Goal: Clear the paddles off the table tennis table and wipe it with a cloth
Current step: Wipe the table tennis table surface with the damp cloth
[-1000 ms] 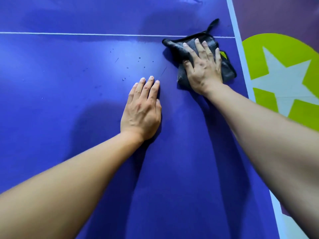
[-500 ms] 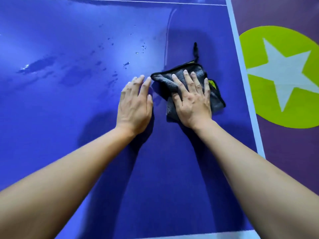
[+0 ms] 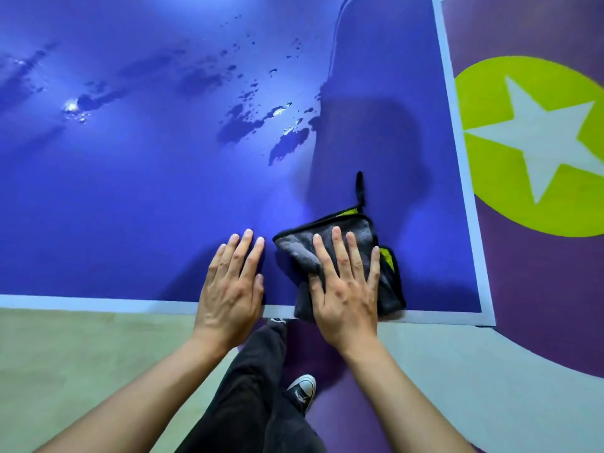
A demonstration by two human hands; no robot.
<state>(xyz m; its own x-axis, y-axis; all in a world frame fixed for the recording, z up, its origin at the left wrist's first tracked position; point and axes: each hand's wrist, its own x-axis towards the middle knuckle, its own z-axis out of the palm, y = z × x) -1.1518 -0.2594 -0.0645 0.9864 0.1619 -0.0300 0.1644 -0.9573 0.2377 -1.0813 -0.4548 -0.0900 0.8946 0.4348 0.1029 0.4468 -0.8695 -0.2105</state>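
Note:
A folded dark grey cloth [image 3: 362, 237] with black trim, a green patch and a hanging loop lies at the near edge of the blue table tennis table [image 3: 130, 207]. My right hand [image 3: 346, 286] presses flat on the cloth, fingers spread. Beside it on the left, my left hand [image 3: 233, 282] rests flat on the bare table surface with nothing in it. A darker wiped streak runs up the table beyond the cloth. Wet patches and droplets [image 3: 258, 119] sit to the left of that streak. No paddles are in view.
The table's white border line [image 3: 81, 302] marks its near edge and its right edge [image 3: 457, 152]. Below are my dark trouser leg [image 3: 255, 387] and a shoe [image 3: 302, 389]. The floor carries a green circle with a white star [image 3: 536, 145] at right.
Both hands have slid back toward the near table edge, my right hand dragging the cloth along. A wiped streak now trails behind the cloth, and the near edge and floor came into view.

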